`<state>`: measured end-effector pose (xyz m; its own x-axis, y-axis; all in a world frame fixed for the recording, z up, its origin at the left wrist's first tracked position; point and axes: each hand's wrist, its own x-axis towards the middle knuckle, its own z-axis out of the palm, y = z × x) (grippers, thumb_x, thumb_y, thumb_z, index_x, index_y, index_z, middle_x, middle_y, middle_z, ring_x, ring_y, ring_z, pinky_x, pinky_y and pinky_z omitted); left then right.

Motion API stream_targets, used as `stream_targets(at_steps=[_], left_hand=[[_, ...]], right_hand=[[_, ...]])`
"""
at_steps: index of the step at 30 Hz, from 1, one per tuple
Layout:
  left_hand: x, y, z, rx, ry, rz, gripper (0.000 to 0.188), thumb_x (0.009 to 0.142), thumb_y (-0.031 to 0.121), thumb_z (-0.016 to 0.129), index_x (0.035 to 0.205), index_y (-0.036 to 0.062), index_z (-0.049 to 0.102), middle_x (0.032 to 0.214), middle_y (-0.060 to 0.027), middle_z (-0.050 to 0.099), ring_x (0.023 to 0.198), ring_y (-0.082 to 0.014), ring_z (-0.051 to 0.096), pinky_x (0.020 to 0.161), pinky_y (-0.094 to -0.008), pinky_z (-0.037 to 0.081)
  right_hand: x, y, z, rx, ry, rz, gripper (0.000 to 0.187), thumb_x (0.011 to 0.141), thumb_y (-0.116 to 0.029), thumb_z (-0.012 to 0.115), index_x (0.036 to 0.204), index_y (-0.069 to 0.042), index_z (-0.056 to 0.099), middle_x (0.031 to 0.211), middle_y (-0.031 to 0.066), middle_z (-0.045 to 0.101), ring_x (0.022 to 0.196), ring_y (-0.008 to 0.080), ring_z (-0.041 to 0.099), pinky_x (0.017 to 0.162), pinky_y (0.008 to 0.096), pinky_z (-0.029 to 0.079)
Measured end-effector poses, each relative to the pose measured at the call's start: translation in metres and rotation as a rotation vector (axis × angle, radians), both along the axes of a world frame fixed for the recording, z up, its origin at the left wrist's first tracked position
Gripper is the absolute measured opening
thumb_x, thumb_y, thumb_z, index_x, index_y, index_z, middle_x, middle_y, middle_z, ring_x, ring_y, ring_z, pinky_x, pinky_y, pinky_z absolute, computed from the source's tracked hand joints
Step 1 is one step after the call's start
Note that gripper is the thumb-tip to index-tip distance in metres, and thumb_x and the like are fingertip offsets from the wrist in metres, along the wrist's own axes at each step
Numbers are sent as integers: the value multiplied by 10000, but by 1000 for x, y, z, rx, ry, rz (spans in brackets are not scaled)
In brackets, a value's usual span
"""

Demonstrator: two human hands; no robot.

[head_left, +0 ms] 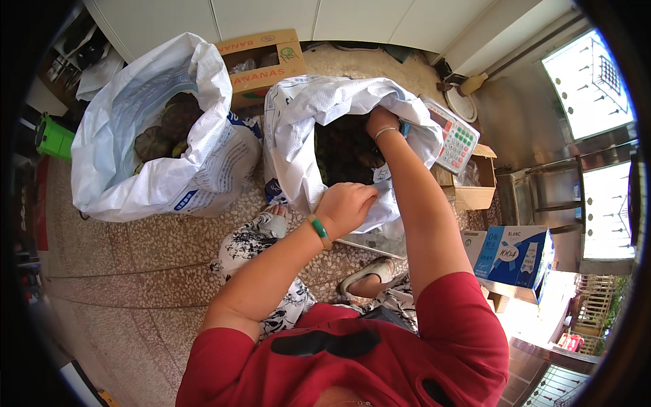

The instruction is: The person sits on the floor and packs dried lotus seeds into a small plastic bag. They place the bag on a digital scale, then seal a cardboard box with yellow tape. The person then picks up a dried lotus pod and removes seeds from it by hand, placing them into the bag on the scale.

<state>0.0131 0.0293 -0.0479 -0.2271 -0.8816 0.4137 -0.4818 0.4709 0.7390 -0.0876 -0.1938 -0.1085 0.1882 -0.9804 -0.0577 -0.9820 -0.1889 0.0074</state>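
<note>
Pinching near rim of white sack, left grip closed; right grip inside, state unclear.

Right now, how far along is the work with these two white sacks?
Done: both sacks stand open, dark round produce visible in the left sack. In hand: left hand grips the rim of the middle sack; right hand reaches inside. Left: cannot tell how much remains.
</note>
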Motion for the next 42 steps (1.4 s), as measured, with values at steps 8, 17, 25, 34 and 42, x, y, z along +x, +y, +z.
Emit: stream_targets(at_steps=[8, 17, 25, 34, 42], left_hand=[[-1, 6, -3, -90, 107, 83, 111, 762, 83, 567, 859, 54, 613, 759, -108, 623, 690, -288, 592, 597, -374, 470], [1, 6, 5, -106, 127, 166, 123, 775, 66, 549, 885, 58, 602, 785, -103, 623, 701, -287, 591, 622, -376, 461], [3, -1, -13, 95, -75, 172, 167, 772, 107, 564, 930, 62, 594, 807, -115, 624, 716, -294, 596, 631, -384, 472], [-2, -26, -10, 500, 279, 206, 405, 839, 333, 586, 1054, -6, 536, 789, -121, 616, 706, -191, 622, 589, -284, 493], [-2, -35, 7, 1103, 1158, -132, 465, 819, 468, 548, 1086, 88, 535, 932, -56, 629, 796, -177, 636, 643, -240, 505]], right_hand=[[3, 81, 27, 339, -117, 390, 466, 687, -179, 611, 1143, -186, 518, 1138, 199, 492, 1030, 364, 491, 894, 404, 411], [24, 23, 9, -35, -70, 168, 599, 740, -341, 623, 1229, -41, 450, 1306, 270, 313, 1133, 383, 424, 888, 445, 407], [-12, 32, 1, -102, -316, 143, 368, 712, -54, 566, 1077, -50, 523, 1111, 264, 450, 936, 391, 539, 810, 409, 457], [-36, 90, 57, -163, -576, 98, 199, 773, -69, 555, 968, -39, 585, 905, 193, 568, 821, 330, 591, 715, 403, 479], [-81, 199, 94, -199, -831, 491, 226, 754, -1, 572, 966, -80, 569, 1059, 116, 513, 896, 322, 560, 739, 362, 478]])
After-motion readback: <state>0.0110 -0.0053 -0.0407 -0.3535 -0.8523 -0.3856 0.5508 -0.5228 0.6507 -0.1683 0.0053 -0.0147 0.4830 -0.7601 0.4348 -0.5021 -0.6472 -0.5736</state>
